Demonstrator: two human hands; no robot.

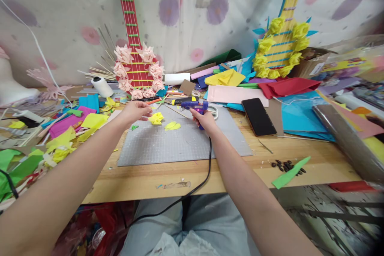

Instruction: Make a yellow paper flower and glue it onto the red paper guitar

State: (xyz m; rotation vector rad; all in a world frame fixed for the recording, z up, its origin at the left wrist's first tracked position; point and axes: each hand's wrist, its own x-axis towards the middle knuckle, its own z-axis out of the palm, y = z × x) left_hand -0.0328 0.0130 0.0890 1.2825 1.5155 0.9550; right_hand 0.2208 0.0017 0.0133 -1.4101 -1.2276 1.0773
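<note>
Your right hand [204, 120] grips the glue gun [196, 106] at the mat's [162, 150] one o'clock; your left hand [136, 113] curls beside the yellow flower [156, 118] at ten o'clock; I can't tell if it grips. The flower seems light, easily crushed: pinch its base.

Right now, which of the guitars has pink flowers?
The red guitar at left, with pale pink flowers around its body; the yellow guitar at right has bright yellow flowers.

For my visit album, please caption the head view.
Over a gray mat, the right fingers grip a blue glue gun while the left fingers are beside a yellow paper flower.
</note>
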